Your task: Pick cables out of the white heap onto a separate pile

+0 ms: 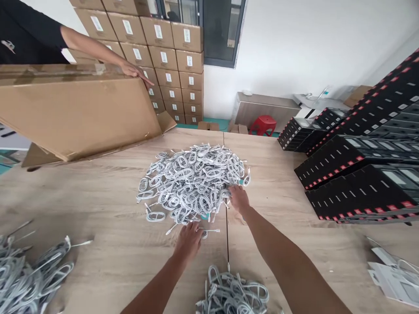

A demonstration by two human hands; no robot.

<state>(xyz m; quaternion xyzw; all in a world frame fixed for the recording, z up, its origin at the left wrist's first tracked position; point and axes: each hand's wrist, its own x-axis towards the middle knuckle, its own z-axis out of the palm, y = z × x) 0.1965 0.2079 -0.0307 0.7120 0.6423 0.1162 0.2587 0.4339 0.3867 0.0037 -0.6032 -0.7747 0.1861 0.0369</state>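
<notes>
A big heap of coiled white-grey cables [196, 174] lies on the wooden table, with bits of teal showing at its edges. My left hand [189, 240] is at the heap's near edge, palm down, its fingers loosely bent and holding nothing I can see. Just right of it lies a small loose cable [204, 234] with a white plug. My right hand [239, 198] rests against the heap's right side, fingers reaching onto the outer coils; its fingertips are partly hidden among them. A second bunch of cables [234, 292] lies nearer to me, between my forearms.
Another cable pile [29, 270] is at the left. Across the table, a person's hand [134, 72] steadies a large tilted cardboard box [85, 115]. Stacked black boxes [353, 187] line the right side, near a white package [396, 279]. Cartons [163, 56] and a red stool [263, 125] stand beyond.
</notes>
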